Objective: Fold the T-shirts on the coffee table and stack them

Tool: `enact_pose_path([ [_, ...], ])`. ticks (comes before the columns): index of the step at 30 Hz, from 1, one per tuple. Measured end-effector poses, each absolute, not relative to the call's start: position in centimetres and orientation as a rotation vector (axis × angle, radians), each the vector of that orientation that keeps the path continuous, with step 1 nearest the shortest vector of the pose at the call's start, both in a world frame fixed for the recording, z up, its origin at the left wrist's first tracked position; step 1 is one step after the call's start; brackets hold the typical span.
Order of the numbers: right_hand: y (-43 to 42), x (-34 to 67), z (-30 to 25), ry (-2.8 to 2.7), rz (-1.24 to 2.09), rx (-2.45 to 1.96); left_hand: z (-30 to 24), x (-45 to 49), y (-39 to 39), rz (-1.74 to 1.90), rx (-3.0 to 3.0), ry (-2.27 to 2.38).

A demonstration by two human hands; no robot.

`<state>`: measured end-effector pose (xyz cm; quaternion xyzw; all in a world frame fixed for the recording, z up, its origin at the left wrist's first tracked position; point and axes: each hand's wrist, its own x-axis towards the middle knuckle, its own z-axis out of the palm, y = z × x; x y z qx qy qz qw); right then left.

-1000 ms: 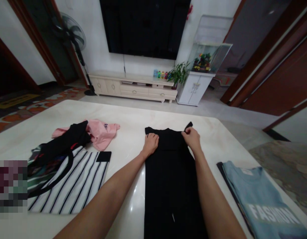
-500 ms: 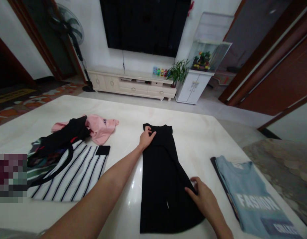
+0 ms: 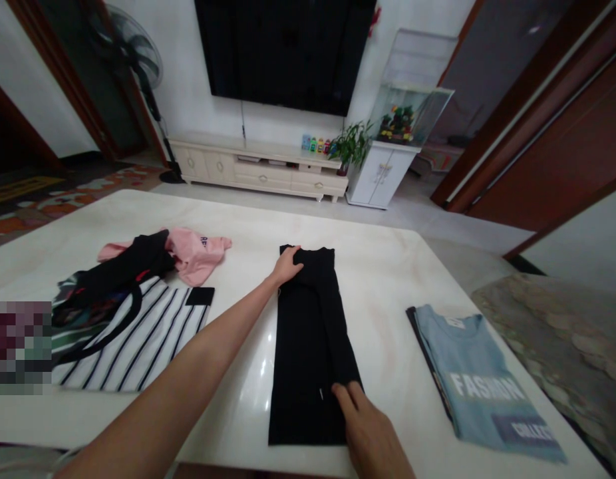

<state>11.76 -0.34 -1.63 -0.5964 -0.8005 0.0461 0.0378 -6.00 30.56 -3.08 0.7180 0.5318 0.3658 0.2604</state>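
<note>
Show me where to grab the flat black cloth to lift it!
Take the black cloth by its near edge, from the near side, probably one hand per corner: that edge is straight, flat and closest to you. The right hand is close to one corner; the left hand is at the far end.

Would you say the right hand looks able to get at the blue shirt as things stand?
Probably yes: the right hand touches the black garment, but only tabletop shows between that hand and the blue shirt.

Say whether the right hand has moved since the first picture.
Yes: the right hand moved toward the near edge of the table, away from the television cabinet.
</note>
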Motion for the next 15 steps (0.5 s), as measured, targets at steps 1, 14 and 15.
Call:
enact_pose_path([
  [1, -0.6, 11.9, -1.8, -2.494, 0.283, -1.774, -3.2, -6.3, 30.3, 0.939, 1.965, 1.47],
  [14, 2.1, 13.3, -7.2, -2.381, -0.063, -1.633, -3.3, -0.4, 29.0, 0.424, 2.34, 1.418],
  [15, 1.8, 13.0, -7.7, -2.396, -0.103, -1.66, -3.7, 0.1, 29.1, 0.366, 2.347, 1.405],
])
